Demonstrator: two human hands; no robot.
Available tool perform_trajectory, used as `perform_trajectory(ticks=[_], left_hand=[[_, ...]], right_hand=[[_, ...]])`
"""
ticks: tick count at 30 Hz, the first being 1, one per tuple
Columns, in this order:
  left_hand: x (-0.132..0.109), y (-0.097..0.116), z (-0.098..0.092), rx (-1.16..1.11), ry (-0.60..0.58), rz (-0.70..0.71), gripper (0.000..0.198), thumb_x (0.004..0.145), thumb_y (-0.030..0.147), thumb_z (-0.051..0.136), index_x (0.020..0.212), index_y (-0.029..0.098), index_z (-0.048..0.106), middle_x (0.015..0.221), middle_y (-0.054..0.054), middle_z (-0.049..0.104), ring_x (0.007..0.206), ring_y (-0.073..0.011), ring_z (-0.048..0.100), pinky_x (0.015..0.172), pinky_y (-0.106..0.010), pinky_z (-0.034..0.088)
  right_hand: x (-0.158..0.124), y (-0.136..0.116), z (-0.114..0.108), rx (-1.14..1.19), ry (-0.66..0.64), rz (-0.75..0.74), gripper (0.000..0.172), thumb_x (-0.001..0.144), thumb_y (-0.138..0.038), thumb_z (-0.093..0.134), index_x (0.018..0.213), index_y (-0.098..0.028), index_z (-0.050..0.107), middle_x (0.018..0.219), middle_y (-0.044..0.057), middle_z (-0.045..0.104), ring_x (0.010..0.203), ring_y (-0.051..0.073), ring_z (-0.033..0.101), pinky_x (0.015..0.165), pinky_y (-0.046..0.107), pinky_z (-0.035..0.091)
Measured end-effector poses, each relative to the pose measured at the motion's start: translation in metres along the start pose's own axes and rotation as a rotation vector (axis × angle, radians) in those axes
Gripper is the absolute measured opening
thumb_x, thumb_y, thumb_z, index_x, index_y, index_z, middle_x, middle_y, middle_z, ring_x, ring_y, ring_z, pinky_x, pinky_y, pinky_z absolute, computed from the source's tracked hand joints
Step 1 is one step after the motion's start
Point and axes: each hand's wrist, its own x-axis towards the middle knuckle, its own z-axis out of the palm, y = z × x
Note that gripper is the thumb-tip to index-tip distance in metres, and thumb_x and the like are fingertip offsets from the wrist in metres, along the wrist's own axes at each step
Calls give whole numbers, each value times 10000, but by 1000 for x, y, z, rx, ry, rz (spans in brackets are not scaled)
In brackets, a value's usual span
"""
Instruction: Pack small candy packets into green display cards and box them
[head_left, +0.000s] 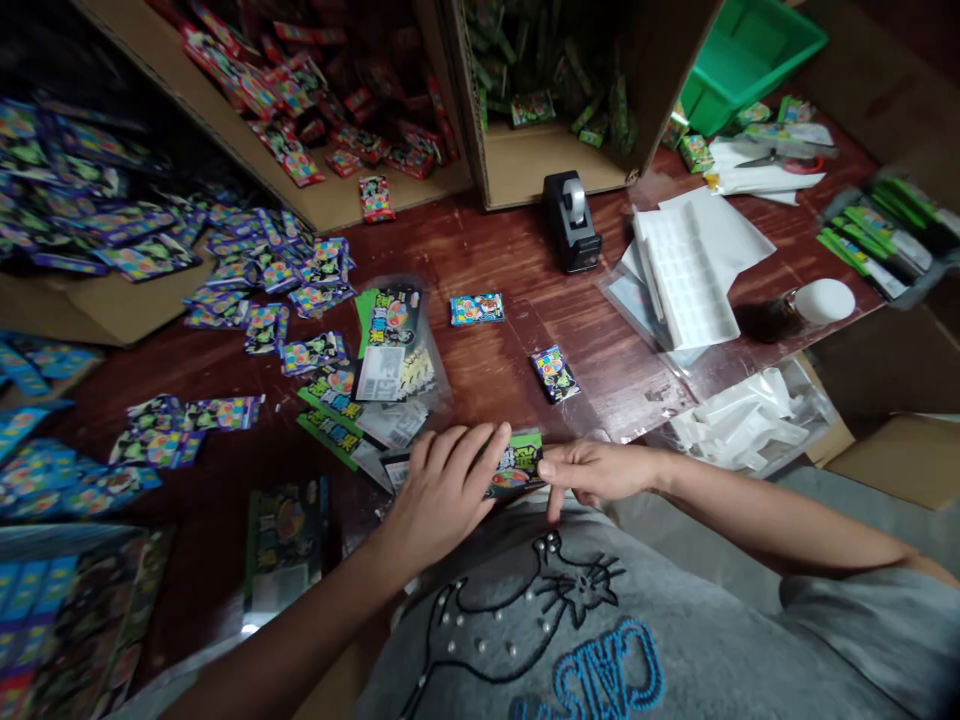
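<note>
At the table's front edge, close to my body, is a green and black printed packet (519, 462). My left hand (448, 490) lies over its left part, fingers stretched out and slightly apart. The packet's right end is pinched between the thumb and fingers of my right hand (589, 472). Just beyond lies a small dark packet (555, 374), and farther back a small blue packet (477, 309). Left of my hands, green and black printed bags (390, 325) overlap, with several more fanned out below them.
Open cardboard boxes (555, 170) hold red and green packets at the back. Purple packets (262, 260) spill across the left. A black tape dispenser (573, 225), white sheets (686, 270), a white-capped jar (823, 301) and a green bin (750, 60) stand to the right.
</note>
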Motion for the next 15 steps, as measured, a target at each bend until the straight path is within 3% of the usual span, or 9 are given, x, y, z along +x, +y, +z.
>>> perform_trajectory(ticks=[4, 9, 13, 15], left_hand=[[10, 1, -11, 69, -24, 4, 827, 880, 226, 762, 1626, 143, 415, 1419, -222, 659, 1230, -410, 607, 1019, -553, 450], [37, -14, -22, 118, 32, -7, 975, 870, 217, 744, 1686, 126, 218, 1430, -251, 631, 1256, -417, 586, 1023, -545, 432], [56, -23, -24, 142, 72, -29, 976, 899, 247, 725, 1691, 114, 170, 1432, -251, 618, 1255, -408, 575, 1018, -522, 417], [65, -24, -23, 147, 61, -53, 939, 915, 257, 707, 1689, 120, 193, 1442, -250, 609, 1270, -410, 565, 1036, -529, 401]], right_hand=[[0, -6, -8, -112, -52, -72, 664, 918, -846, 564, 927, -194, 690, 890, 35, 761, 544, 78, 486, 454, 244, 379], [9, -22, -33, -155, -37, -146, 686, 967, -837, 482, 1016, -181, 677, 836, 33, 786, 499, 71, 401, 462, 244, 323], [10, -42, -53, -218, -5, -190, 712, 949, -840, 519, 1051, -164, 718, 822, 31, 775, 499, 68, 415, 469, 255, 295], [12, -46, -59, -209, 22, -206, 704, 938, -841, 539, 971, -163, 727, 808, 41, 777, 509, 73, 435, 481, 263, 304]])
